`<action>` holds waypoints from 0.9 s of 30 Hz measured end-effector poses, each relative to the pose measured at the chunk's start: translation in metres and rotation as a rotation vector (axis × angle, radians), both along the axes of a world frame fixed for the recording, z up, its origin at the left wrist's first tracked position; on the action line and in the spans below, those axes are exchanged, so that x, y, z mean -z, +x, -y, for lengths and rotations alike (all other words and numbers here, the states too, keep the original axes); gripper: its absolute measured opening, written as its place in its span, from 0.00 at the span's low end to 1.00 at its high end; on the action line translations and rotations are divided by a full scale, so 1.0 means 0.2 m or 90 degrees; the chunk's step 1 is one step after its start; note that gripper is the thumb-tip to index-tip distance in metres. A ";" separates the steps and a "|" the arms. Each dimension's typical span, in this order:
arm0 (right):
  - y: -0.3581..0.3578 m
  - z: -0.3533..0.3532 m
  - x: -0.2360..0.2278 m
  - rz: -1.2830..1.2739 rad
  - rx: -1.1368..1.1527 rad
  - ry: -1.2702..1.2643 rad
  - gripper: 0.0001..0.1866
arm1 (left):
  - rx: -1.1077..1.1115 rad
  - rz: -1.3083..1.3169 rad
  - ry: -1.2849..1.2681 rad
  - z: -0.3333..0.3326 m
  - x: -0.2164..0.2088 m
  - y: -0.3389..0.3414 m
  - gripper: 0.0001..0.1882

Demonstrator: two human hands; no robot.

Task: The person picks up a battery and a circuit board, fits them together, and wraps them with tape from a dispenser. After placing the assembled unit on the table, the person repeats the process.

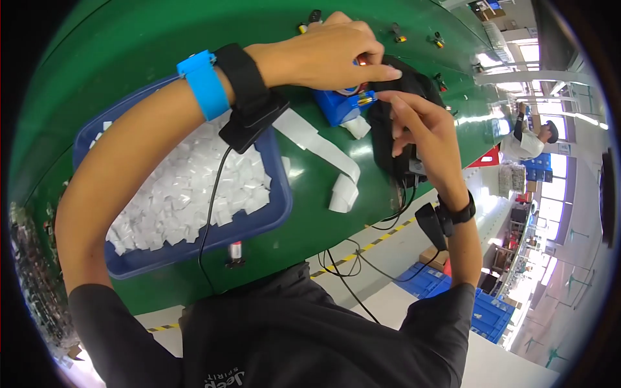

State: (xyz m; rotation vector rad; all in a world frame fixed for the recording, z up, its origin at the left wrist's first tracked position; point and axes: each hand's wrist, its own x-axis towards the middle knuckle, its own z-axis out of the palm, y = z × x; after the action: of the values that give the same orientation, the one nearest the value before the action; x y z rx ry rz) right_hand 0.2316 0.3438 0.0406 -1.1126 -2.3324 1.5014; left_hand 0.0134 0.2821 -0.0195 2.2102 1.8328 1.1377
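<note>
My left hand reaches over a blue box-shaped device with a reddish round part. Its thumb is stretched out and stands apart from the bent index finger; the other fingertips are hidden. At the device's right side is a small cylindrical part, brass and blue. The fingers of my right hand close in at its end, index fingertip touching it; the thumb's contact is unclear. A white paper strip trails from beneath my left wrist and curls on the green table. A crumpled white piece lies below the device.
A blue tray full of small white pieces stands at left. Beside the device lies a black bag-like object. Several small black-and-coloured parts lie about the green table. Cables hang from both wrists. Another person is far right.
</note>
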 end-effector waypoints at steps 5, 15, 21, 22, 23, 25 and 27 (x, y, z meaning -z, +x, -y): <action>-0.04 -0.06 0.01 0.001 -0.031 -0.090 0.17 | 0.027 0.058 -0.110 -0.03 0.06 0.00 0.25; -0.09 -0.10 0.02 0.053 -0.018 -0.101 0.16 | 0.024 0.102 -0.089 -0.05 0.08 0.01 0.26; -0.13 -0.08 0.02 0.077 -0.030 -0.041 0.15 | 0.037 0.126 -0.101 -0.05 0.06 0.01 0.26; -0.14 -0.08 0.02 0.093 -0.035 -0.024 0.14 | 0.039 0.123 -0.108 -0.05 0.06 0.01 0.26; -0.14 -0.07 0.01 0.109 -0.039 -0.006 0.14 | 0.041 0.121 -0.114 -0.05 0.06 0.01 0.26; -0.16 -0.07 0.03 0.119 -0.055 0.029 0.13 | 0.035 0.114 -0.113 -0.04 0.07 0.01 0.25; -0.16 -0.08 0.06 0.139 -0.084 0.099 0.13 | 0.027 0.100 -0.110 -0.03 0.07 0.00 0.25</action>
State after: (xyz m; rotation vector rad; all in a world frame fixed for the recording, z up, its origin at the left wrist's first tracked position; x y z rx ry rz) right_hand 0.1987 0.3597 0.0291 -1.1553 -2.6646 1.2666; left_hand 0.0141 0.2876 -0.0331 1.9958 1.7427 1.0669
